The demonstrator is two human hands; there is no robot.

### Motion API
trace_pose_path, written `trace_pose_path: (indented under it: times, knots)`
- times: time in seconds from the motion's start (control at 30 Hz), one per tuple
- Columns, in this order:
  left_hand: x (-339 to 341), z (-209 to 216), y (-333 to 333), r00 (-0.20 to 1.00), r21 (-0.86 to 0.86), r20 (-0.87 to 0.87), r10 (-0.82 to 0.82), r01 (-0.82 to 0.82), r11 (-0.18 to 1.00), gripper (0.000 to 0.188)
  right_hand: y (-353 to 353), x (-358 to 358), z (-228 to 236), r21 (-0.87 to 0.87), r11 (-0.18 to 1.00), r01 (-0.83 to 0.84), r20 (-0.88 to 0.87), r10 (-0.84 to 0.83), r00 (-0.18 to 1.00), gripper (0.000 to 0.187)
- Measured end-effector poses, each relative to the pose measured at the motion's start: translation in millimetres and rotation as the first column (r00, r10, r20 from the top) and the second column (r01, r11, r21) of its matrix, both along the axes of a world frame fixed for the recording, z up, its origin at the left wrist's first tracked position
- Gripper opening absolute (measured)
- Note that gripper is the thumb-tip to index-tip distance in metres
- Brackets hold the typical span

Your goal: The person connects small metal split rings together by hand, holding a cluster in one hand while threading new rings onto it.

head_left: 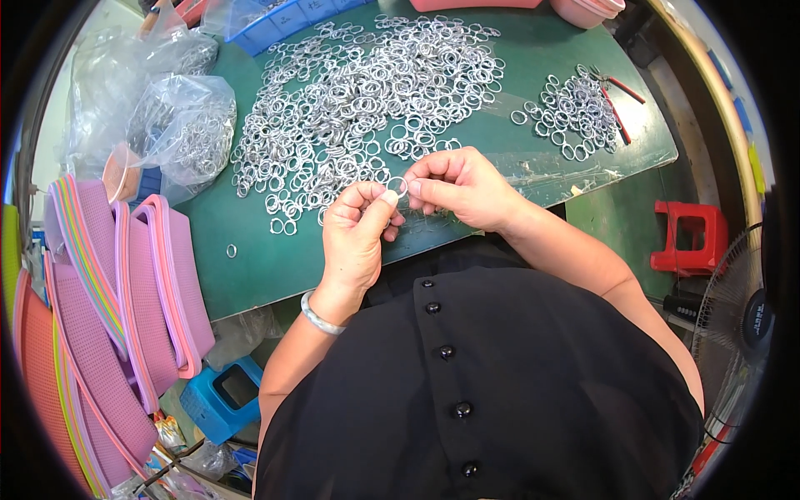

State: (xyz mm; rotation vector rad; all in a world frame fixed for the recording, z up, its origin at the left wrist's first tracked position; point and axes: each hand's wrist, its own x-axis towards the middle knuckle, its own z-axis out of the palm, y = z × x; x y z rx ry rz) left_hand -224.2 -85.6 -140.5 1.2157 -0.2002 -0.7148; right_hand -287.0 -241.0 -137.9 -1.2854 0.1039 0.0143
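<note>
- The left hand (353,227) pinched a ring (406,185) between thumb and finger; the right hand (461,188) appeared to pinch its other side, both grips narrow.
- That ring was above the table (271,271), between the pile (375,104) and the near edge.
- A slipping fingertip could have sent it rolling off that edge or lost among lookalikes.
- A forward nudge might have scattered the pile, close beyond the knuckles.
- Bare room lay left, around a loose ring (232,245), and right, toward the pliers (627,90).
</note>
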Motion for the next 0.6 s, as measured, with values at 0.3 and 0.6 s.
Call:
trace_pose_path:
  times: [0.3, 0.6]
  knots:
    - [0.6, 1.5, -0.7, 0.999, 0.037, 0.003, -0.036, 0.036, 0.999, 0.002, -2.5, 0.0, 1.3, -0.03, 0.999, -0.012, -0.036, 0.011, 0.999, 0.013]
    - [0.4, 2.0, -1.9, 0.999, 0.054, 0.011, -0.043, 0.043, 0.998, 0.003, -3.4, -0.8, 0.4, -0.024, 1.0, -0.01, -0.025, 0.009, 1.0, 0.012]
